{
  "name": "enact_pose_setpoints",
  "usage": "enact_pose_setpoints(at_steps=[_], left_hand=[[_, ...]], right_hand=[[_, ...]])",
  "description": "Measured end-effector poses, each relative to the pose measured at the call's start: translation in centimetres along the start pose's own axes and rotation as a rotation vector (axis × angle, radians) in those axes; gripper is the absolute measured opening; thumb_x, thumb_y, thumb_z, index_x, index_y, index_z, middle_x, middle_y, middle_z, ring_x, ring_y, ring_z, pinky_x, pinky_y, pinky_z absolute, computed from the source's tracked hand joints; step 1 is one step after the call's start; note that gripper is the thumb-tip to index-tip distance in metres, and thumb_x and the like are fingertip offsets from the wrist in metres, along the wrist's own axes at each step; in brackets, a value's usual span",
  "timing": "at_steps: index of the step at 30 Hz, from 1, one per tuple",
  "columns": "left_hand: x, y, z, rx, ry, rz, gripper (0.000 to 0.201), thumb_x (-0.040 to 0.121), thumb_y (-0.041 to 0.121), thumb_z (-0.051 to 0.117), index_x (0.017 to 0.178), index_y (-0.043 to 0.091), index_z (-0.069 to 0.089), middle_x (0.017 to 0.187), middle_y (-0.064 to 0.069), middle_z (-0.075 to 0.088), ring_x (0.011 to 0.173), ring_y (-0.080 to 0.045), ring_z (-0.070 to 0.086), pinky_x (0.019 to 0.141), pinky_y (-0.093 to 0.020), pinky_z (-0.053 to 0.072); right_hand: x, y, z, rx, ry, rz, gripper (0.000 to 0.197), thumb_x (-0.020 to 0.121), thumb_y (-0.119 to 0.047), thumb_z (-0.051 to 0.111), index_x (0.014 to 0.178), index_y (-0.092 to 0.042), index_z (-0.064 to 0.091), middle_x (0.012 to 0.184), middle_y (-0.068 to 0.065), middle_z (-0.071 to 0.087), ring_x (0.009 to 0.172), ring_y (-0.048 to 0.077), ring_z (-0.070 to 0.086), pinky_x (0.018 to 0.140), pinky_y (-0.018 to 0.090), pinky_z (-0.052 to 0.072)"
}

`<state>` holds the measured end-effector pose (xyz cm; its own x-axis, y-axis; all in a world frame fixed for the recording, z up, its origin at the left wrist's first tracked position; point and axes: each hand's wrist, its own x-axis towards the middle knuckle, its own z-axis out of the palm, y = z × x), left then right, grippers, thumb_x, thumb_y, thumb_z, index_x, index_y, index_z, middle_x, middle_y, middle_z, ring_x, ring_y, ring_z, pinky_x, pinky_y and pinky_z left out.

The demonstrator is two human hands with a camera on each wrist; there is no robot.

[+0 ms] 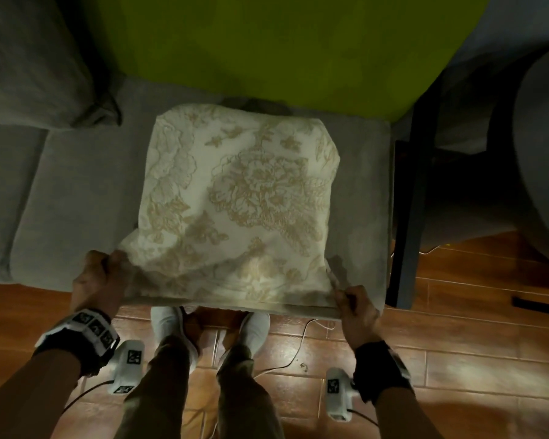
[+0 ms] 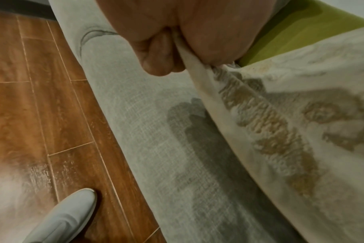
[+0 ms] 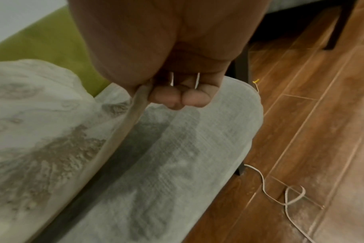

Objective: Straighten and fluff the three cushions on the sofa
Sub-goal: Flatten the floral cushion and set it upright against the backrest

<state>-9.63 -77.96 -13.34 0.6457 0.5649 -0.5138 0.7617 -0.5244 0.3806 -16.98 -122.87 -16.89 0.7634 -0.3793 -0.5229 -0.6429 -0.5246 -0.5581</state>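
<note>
Head view: grey sofa [image 1: 76, 198], wooden floor [image 1: 457, 327].

Bare grey seat [image 1: 76, 198] left of the cushion [image 1: 238, 198]; green backrest [image 1: 267, 42] close behind.

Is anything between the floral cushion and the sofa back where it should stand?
Nothing visible. Left hand and right hand grip the floral cushion's near corners; only bare grey seat lies before the green backrest.

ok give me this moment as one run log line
left hand: pinches near-left corner of cream floral fabric cushion | right hand: pinches near-right corner | cushion: on grey fabric sofa seat, near edge lifted
</note>
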Motion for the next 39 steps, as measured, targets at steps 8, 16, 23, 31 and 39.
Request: enact_pose_setpoints(at_steps=[8, 16, 23, 31, 39], left_hand=[[0.6, 3.1, -3.0, -0.061, 0.211, 0.325, 0.047, 0.098, 0.043, 0.05, 0.14, 0.024, 0.042, 0.143, -0.019, 0.043, 0.123, -0.043, 0.05, 0.102, -0.056, 0.043], [1.3, 16.2, 0.8, 0.481, -0.068, 0.947, 0.067, 0.094, 0.073, 0.018, 0.154, 0.053, -0.003, 0.167, 0.01, -0.013, 0.154, -0.023, -0.011, 0.122, -0.056, 0.009], [4.4, 14.9, 1.5, 0.567, -0.268, 0.899, 0.073, 0.086, 0.084, 0.013, 0.148, 0.059, -0.015, 0.159, 0.025, -0.029, 0.15, -0.012, -0.025, 0.123, -0.052, 0.003], [8.3, 17.8, -2.9, 0.181, -0.18, 0.958, 0.055, 0.099, 0.058, 0.027, 0.139, 0.032, 0.053, 0.144, 0.0, 0.051, 0.128, -0.024, 0.051, 0.108, -0.042, 0.041], [18.6, 22.8, -5.1, 0.009, -0.325, 0.628, 0.017, 0.092, 0.032, 0.064, 0.093, 0.049, 0.061, 0.098, -0.004, 0.073, 0.087, -0.027, 0.071, 0.083, -0.05, 0.059]], right_hand=[[0.4, -4.8, -4.4, -0.164, 0.093, -0.22, 0.027, 0.104, -0.044, 0.045, 0.13, -0.044, 0.051, 0.136, 0.007, 0.058, 0.126, 0.028, 0.055, 0.094, 0.035, 0.044], [6.2, -21.1, 0.5, -0.544, -0.066, -1.0, 0.062, 0.104, -0.056, 0.035, 0.161, -0.036, 0.02, 0.172, 0.0, 0.011, 0.159, 0.029, 0.002, 0.124, 0.059, 0.014], [10.7, -18.0, 0.3, -0.762, -0.316, -0.689, 0.079, 0.085, -0.089, 0.015, 0.146, -0.062, -0.026, 0.163, -0.015, -0.036, 0.152, 0.021, -0.03, 0.124, 0.058, -0.006], [13.7, -18.4, -5.4, -0.616, -0.392, -0.403, 0.068, 0.088, -0.086, 0.016, 0.15, -0.063, -0.001, 0.169, -0.02, 0.007, 0.154, 0.011, 0.017, 0.126, 0.047, 0.016], [17.6, -25.9, -7.8, -0.116, -0.029, -0.316, 0.023, 0.106, -0.028, 0.051, 0.123, -0.037, 0.064, 0.129, -0.008, 0.068, 0.118, 0.01, 0.061, 0.097, 0.029, 0.047]])
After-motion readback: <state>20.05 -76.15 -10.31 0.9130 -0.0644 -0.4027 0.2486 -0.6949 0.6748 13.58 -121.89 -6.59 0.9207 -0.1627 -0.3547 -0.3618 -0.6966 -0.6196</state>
